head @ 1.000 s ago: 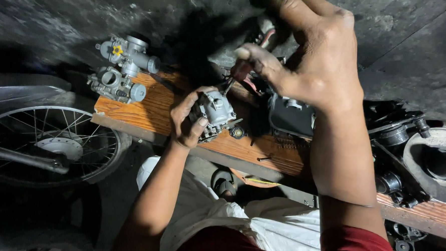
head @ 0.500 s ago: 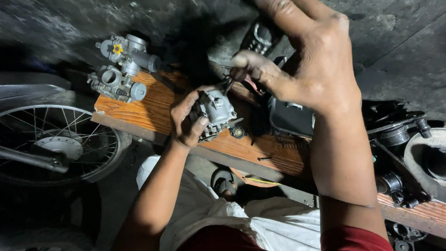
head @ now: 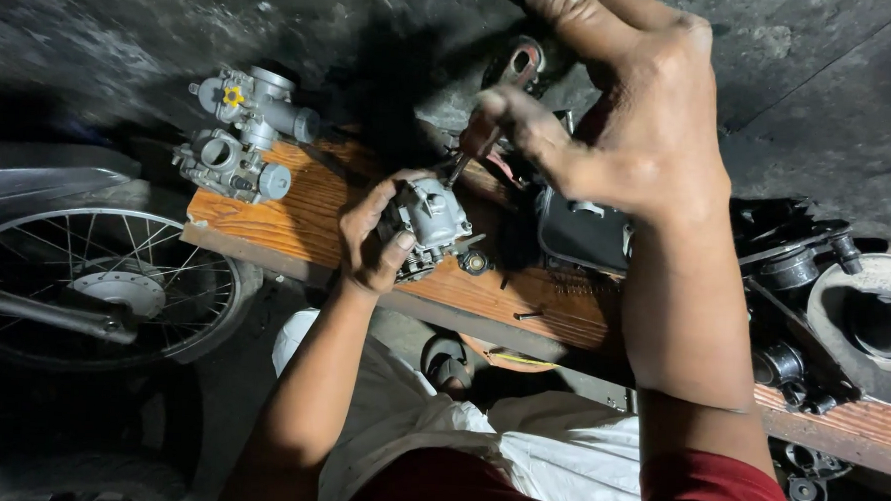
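My left hand (head: 371, 239) grips a small grey metal carburetor (head: 429, 220) and holds it just above a wooden plank (head: 297, 209). Higher and nearer the camera, my right hand (head: 622, 118) pinches the red handle of a screwdriver (head: 467, 151). The tool's tip meets the top of the carburetor. My right forearm runs down the right side of the view and hides part of the plank.
A second carburetor (head: 238, 131) with a yellow knob sits on the plank's left end. A spoked wheel (head: 98, 285) lies lower left. Black engine parts (head: 804, 286) and a round metal housing (head: 878, 320) crowd the right. A dark box (head: 582, 231) sits behind the carburetor.
My right hand has shifted slightly on the screwdriver, its fingers turning about the handle. The left hand and the carburetor stay in place.
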